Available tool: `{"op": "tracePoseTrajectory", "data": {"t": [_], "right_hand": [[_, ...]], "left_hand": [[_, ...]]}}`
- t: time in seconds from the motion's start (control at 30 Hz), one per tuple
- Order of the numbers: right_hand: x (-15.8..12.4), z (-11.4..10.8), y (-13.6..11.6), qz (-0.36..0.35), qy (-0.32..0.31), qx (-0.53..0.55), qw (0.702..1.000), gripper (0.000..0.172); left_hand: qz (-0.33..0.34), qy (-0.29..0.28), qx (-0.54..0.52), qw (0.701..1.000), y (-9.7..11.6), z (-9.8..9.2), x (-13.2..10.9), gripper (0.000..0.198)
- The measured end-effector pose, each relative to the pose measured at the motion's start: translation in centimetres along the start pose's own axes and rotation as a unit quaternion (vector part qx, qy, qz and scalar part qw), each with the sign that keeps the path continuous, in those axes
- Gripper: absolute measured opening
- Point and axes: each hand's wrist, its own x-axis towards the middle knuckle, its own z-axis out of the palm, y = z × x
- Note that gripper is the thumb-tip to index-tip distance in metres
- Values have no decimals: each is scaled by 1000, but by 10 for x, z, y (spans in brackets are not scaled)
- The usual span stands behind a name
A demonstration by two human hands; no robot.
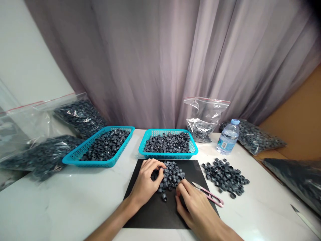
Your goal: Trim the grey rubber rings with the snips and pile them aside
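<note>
A pile of small dark grey plastic rings [172, 175] lies on a black mat [155, 214]. My left hand [146, 179] rests at the pile's left side, thumb and forefinger curved into a near-closed pinch by the rings. Whatever sits between those fingertips is too small to make out. At the pile's lower right, my right hand [194, 202] has its fingers curled inward; its fingertips are partly hidden, and I cannot see what they hold. One loose ring [164, 197] lies between the hands. Pink-handled thread snips [212, 197] lie just beyond my right hand, across the mat's right edge.
Two turquoise baskets, left [100, 164] and middle [168, 155], hold many rings. Another heap of rings [227, 177] is at right, near a water bottle [228, 137]. Filled clear bags [200, 129] stand along the back and sides. A pointed blade [304, 219] lies far right.
</note>
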Motion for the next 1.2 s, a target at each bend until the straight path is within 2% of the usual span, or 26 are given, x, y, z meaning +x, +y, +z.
{"op": "tracePoseTrajectory", "data": {"t": [0.47,0.83,1.2], "right_hand": [[1,-3,0,-2,-1,-8,1000,17],[2,-3,1,7,-27,-4,1000,16],[4,1,4,2,-16,-2,1000,16]], "left_hand": [[-16,-3,-11,1000,0,-1,2,15],[-20,-4,-15,1000,-1,0,2,14],[-22,-2,-13,1000,0,-1,4,15]]}}
